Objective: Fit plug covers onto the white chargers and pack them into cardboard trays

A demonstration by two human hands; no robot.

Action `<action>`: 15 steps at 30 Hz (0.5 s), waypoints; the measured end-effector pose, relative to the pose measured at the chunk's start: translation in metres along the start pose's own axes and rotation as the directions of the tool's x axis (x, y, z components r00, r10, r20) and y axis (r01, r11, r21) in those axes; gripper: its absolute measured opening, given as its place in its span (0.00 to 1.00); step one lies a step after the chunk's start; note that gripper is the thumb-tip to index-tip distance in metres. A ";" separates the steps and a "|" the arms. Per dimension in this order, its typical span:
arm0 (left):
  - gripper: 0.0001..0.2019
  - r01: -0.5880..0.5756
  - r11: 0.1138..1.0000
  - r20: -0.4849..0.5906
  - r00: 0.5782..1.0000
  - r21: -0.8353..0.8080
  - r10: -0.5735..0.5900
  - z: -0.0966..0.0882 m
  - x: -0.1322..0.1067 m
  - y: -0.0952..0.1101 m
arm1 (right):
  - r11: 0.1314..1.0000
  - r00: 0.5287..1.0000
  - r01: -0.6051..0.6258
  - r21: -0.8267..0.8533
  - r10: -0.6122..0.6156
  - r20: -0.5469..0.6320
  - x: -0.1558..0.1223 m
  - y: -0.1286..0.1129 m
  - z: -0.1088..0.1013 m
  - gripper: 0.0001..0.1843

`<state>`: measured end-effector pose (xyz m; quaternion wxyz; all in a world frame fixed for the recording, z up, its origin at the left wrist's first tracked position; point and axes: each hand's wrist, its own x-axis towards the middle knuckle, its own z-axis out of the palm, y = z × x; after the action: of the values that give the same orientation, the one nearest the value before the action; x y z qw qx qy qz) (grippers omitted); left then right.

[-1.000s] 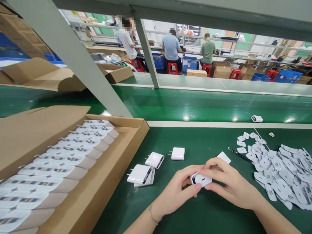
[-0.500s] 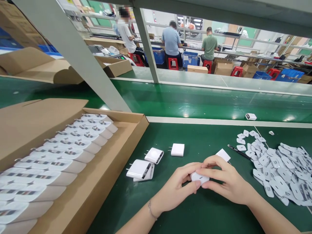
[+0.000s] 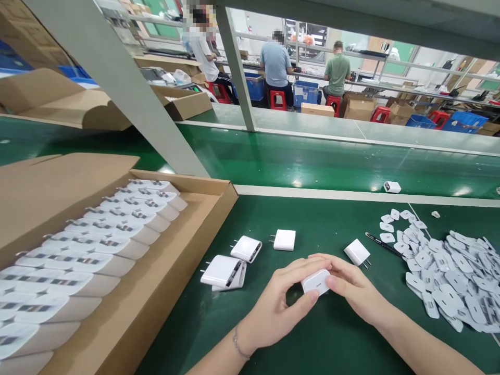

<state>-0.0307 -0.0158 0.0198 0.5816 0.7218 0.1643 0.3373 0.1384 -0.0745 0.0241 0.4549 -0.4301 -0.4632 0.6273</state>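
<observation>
Both my hands meet low in the middle of the green bench around one small white charger [image 3: 315, 282]. My left hand [image 3: 275, 307] pinches it from the left with thumb and fingers curled. My right hand [image 3: 351, 291] closes on it from the right, fingers over its top. Loose white chargers lie just beyond: one [image 3: 357, 251] right of my hands, one [image 3: 285, 239] straight ahead, one [image 3: 247, 248] further left, and a stacked pair [image 3: 223, 272] at the left.
A long cardboard box [image 3: 167, 281] on the left holds rows of several white chargers. A heap of grey-white stickers [image 3: 449, 271] and black tweezers [image 3: 380, 243] lie at the right. One charger [image 3: 391, 186] rides the conveyor belt behind. Three people sit at far benches.
My right hand has lowered and flattened over the held charger, uncovering the loose charger behind it. The charger on the belt has drifted left. The view has tilted slightly.
</observation>
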 end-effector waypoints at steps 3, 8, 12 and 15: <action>0.20 -0.040 0.994 0.028 0.999 0.100 0.038 0.001 0.000 -0.001 | 0.999 1.000 0.020 0.028 -0.019 -0.025 0.001 0.003 0.001 0.18; 0.20 -0.054 0.989 0.061 0.997 0.135 0.046 0.002 0.000 -0.001 | 0.998 0.997 0.064 0.015 -0.063 -0.047 0.001 0.000 0.001 0.17; 0.19 -0.021 0.996 0.067 0.998 0.082 0.015 0.001 0.000 0.001 | 0.998 0.997 0.059 -0.023 -0.060 -0.058 0.000 -0.003 0.003 0.17; 0.18 0.022 0.999 0.056 0.998 0.027 -0.024 0.001 0.000 0.000 | 0.997 0.997 0.049 -0.051 -0.052 -0.065 -0.001 -0.004 0.003 0.16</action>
<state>-0.0295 -0.0164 0.0198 0.5802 0.7367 0.1606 0.3079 0.1361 -0.0750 0.0284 0.4749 -0.4498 -0.4741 0.5895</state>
